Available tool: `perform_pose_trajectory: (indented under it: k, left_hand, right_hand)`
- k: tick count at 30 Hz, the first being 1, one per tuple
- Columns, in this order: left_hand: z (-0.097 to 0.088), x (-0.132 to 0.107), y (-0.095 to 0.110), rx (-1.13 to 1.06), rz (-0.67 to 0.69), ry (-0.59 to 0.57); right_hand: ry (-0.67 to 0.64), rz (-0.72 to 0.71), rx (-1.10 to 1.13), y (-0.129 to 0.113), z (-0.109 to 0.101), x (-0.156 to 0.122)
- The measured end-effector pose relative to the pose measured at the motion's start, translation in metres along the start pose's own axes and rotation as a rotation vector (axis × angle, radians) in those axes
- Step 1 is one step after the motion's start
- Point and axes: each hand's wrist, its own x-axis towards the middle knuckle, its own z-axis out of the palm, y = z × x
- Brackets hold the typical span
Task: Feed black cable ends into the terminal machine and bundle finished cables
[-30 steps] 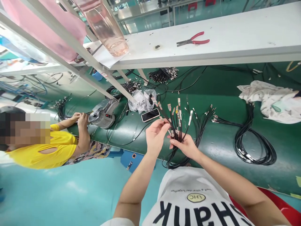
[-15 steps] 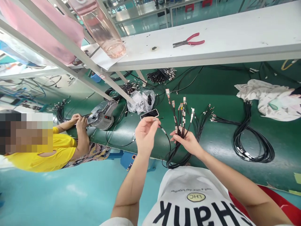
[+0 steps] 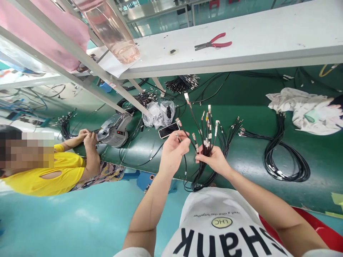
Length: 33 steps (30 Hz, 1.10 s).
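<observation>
My right hand [image 3: 214, 159] is closed around a bundle of thin black cables [image 3: 205, 142] with metal terminals at their tips, held upright above the green bench [image 3: 249, 157]; their loops hang down past the bench edge. My left hand [image 3: 173, 150] pinches one cable end [image 3: 178, 136] of the same bundle, close to the left of the right hand. A few terminals fan out above both hands.
A phone [image 3: 168, 130] and a clear plastic bag [image 3: 158, 113] lie just beyond my left hand. A coil of black cables [image 3: 284, 160] and a crumpled cloth [image 3: 302, 110] lie at the right. Red pliers [image 3: 213, 41] rest on the white shelf [image 3: 241, 53]. A co-worker in yellow [image 3: 53, 167] handles a grey tool [image 3: 114, 130] at the left.
My left hand drew one cable end out to the left, then came back toward the bundle. My right hand kept its grip on the bundle.
</observation>
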Motion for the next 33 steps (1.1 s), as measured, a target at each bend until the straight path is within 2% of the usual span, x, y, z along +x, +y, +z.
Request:
perform_pose_trajectory:
  k: [3, 10, 13, 16, 17, 19, 20, 21, 22, 24, 25, 26, 27, 29, 33]
  left_hand:
    - [0.002, 0.001, -0.004, 0.116, -0.029, -0.02]
    - [0.0, 0.008, 0.001, 0.195, 0.136, -0.055]
    - [0.001, 0.01, 0.005, 0.308, 0.229, 0.013]
    - [-0.002, 0.01, 0.011, 0.377, 0.296, 0.034]
    - [-0.006, 0.011, 0.014, 0.386, 0.333, 0.07]
    - [-0.017, 0.011, 0.021, 0.464, 0.48, 0.266]
    - [-0.024, 0.011, 0.024, 0.553, 0.561, 0.373]
    - [-0.03, 0.01, 0.026, 0.671, 0.609, 0.422]
    - [-0.036, 0.01, 0.028, 0.793, 0.604, 0.378]
    - [-0.04, 0.009, 0.027, 0.919, 0.438, 0.084]
    - [-0.039, 0.008, 0.025, 0.889, 0.331, -0.06]
    - [-0.035, 0.007, 0.022, 0.817, 0.248, -0.15]
    - [-0.03, 0.006, 0.018, 0.733, 0.193, -0.19]
    - [-0.019, 0.005, 0.011, 0.613, 0.151, -0.198]
    - [-0.006, 0.004, 0.004, 0.618, 0.125, -0.233]
  right_hand:
    - [0.033, 0.006, -0.02, -0.003, 0.0, -0.001]
    - [0.067, -0.037, -0.097, -0.005, -0.009, -0.003]
    - [0.05, -0.017, -0.146, -0.003, -0.014, -0.003]
    - [0.034, 0.007, -0.189, -0.002, -0.017, -0.003]
    - [0.047, -0.015, -0.208, -0.002, -0.018, -0.003]
    - [0.1, -0.082, -0.24, -0.002, -0.02, -0.003]
    - [0.119, -0.101, -0.244, -0.003, -0.021, -0.003]
    - [0.123, -0.102, -0.239, -0.004, -0.021, -0.004]
    - [0.108, -0.085, -0.226, -0.004, -0.021, -0.004]
    - [0.042, -0.041, -0.197, -0.006, -0.02, -0.005]
    - [0.007, -0.029, -0.19, -0.007, -0.019, -0.005]
    - [-0.024, -0.024, -0.192, -0.008, -0.017, -0.005]
    - [-0.053, -0.021, -0.199, -0.008, -0.015, -0.005]
    - [-0.108, -0.014, -0.226, -0.01, -0.012, -0.003]
    - [-0.142, -0.015, -0.254, -0.01, -0.008, -0.003]
